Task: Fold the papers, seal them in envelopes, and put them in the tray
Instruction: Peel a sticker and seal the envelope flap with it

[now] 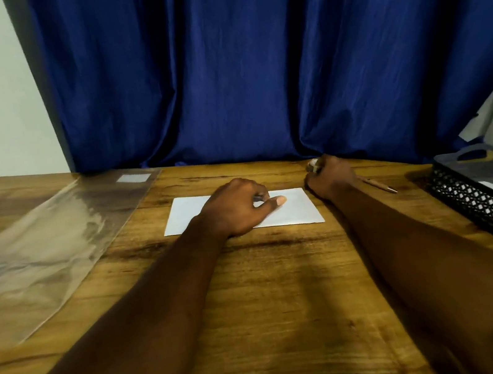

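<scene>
Under the left hand (pixel 235 208), a white paper (pixel 297 207) lies flat on the wooden bench (pixel 270 280). The fingers (pixel 257 189) of this hand are curled and the thumb (pixel 277 201) lies straight on the paper; one cannot tell if they pinch it. Just beyond the right corner of the paper, the right hand (pixel 331 177) is clenched around a small object (pixel 313 164) with a pale tip. Right of these fingers a pen (pixel 380 185) lies on the bench, and further right stands a black mesh tray (pixel 487 211). Far left of the fingers lies a clear plastic sheet (pixel 38 254). Behind hangs a blue curtain (pixel 249 55).
</scene>
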Demonstrator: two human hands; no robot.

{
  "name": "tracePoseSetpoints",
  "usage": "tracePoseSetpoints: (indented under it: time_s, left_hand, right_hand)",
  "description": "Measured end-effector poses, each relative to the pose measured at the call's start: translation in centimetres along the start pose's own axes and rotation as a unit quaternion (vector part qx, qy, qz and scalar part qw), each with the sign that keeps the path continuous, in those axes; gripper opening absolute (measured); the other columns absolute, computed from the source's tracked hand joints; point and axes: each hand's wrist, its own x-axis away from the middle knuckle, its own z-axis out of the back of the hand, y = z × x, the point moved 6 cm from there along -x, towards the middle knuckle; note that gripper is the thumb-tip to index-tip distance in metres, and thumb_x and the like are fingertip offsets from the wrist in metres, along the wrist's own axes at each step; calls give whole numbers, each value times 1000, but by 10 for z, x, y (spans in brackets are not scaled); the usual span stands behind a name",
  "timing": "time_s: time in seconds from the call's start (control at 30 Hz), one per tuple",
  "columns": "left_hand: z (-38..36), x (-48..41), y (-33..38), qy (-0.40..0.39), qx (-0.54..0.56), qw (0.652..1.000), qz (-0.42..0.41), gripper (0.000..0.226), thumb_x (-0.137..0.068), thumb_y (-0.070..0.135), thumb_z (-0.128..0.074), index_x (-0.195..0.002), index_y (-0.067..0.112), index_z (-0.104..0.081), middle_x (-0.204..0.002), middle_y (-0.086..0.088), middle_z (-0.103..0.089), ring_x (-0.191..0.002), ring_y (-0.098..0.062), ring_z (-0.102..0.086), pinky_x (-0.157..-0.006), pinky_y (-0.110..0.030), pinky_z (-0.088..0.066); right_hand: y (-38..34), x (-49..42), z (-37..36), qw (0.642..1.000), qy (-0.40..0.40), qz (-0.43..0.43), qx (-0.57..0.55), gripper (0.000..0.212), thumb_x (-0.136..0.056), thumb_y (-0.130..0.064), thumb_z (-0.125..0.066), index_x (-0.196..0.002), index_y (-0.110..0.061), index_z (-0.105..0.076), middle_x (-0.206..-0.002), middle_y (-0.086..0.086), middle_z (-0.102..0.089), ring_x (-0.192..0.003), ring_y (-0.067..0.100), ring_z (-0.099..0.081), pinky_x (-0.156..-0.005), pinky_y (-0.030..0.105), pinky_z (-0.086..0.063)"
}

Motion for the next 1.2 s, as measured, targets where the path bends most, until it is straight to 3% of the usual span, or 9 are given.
tracePoseSetpoints:
  time_s: [0.2,0.3,0.4,0.53,0.67,0.8,0.97,1.03,1.2]
  left_hand:
    - [-3,0,0,21,-36,999,-3,55,-91,76,-51,-117,32,-72,-124,13,-69,-113,-11,-57,-94,-37,-49]
    - [1,1,0,41,-56,998,0,49,-95,68,-54,-129,34,-63,-132,10,-65,-123,-16,-54,-98,-37,-39]
    - [6,3,-2,77,-44,996,31,70,-94,67,-56,-151,31,-40,-144,3,-58,-134,-23,-48,-111,-47,-36]
    - [15,11,-3,157,62,984,52,81,-94,63,-61,-159,27,-30,-144,5,-57,-132,-18,-51,-110,-46,-41]
    - [14,13,1,152,233,960,45,62,-94,45,-72,-149,30,-48,-140,11,-62,-123,-5,-59,-106,-34,-51]
    - [20,10,4,168,332,927,37,38,-93,22,-77,-130,20,-68,-115,11,-75,-104,1,-69,-94,-20,-55]
    - [24,10,6,185,351,917,24,37,-88,22,-83,-122,12,-71,-106,7,-77,-94,-1,-71,-80,-12,-53]
    - [25,10,6,198,339,920,24,39,-85,20,-86,-119,13,-70,-104,5,-76,-95,-4,-71,-81,-14,-55]
    - [26,15,6,216,266,940,-4,45,-82,11,-87,-121,18,-65,-110,8,-73,-100,-4,-70,-85,-15,-55]
  right_hand:
    - [-3,10,-1,993,-22,79,-80,26,-91,-53,-77,-100,-28,-78,-91,-10,-74,-92,15,-68,-83,30,-51]
    - [-18,23,0,969,-73,108,-212,15,-89,-38,-84,-99,-27,-81,-92,-10,-78,-86,9,-69,-80,23,-54]
    - [-39,42,1,929,-124,133,-323,11,-91,-21,-84,-101,-24,-80,-93,-5,-81,-86,9,-74,-73,16,-55]
    - [-56,67,-3,869,-194,160,-427,25,-93,-10,-80,-117,-1,-75,-106,16,-80,-89,19,-77,-77,28,-61]
    - [-61,75,-4,838,-223,155,-474,22,-97,-2,-72,-118,1,-74,-98,9,-81,-84,14,-75,-74,26,-61]
    - [-61,79,-8,844,-227,165,-457,22,-96,5,-66,-115,-2,-76,-92,-2,-82,-79,5,-74,-61,13,-52]
    - [-61,77,-11,846,-236,156,-452,27,-96,10,-58,-113,0,-77,-102,8,-80,-91,14,-72,-77,26,-58]
    - [-60,78,-9,846,-234,150,-454,31,-95,12,-56,-105,-7,-78,-96,5,-80,-86,10,-73,-69,21,-58]
    - [-51,68,4,866,-141,132,-461,29,-97,9,-58,-112,-7,-76,-109,12,-80,-102,25,-77,-78,31,-61]
